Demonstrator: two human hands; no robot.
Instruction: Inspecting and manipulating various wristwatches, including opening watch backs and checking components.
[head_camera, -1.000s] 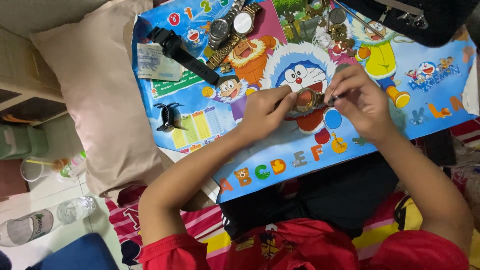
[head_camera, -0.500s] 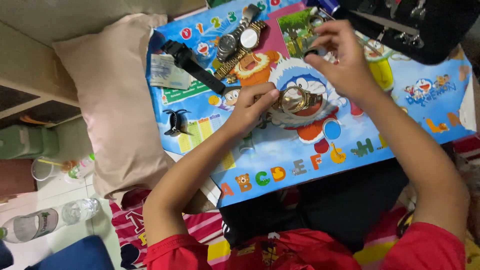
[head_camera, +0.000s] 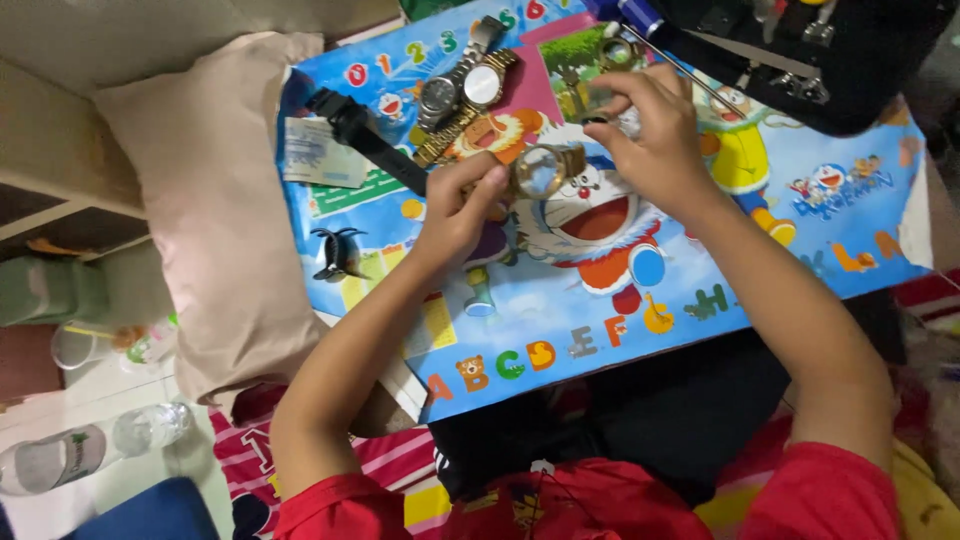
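**Gold watch case pinched over the cartoon table**

We see the left hand (head_camera: 462, 205) curled closed, thumb and fingertips gripping a round, gold-toned watch case (head_camera: 545, 170) with a clear glass face that catches the light. The case is held just above the table (head_camera: 800, 255), whose glossy top is printed with bright letters, numbers and cartoon figures on blue. Our left forearm runs up from the lower left, wrist bent slightly inward.

The right hand (head_camera: 655, 130) is just beside the case, on its far side, fingers bunched together and pointing down as if pinching something small; we cannot tell what, if anything, sits between the fingertips. The right arm comes in from the lower right at a steep angle, with a red sleeve at the shoulder.

Farther up the table lie two metal wristwatches (head_camera: 460, 95) side by side, one steel with a dark dial, one gold with a pale dial, both on linked bracelets. To their left lies a black strap watch (head_camera: 365, 140), matte and rubbery. A soft beige pillow (head_camera: 200, 200) rests against the table's left edge, and a black tool case (head_camera: 840, 60) sits at the top right.
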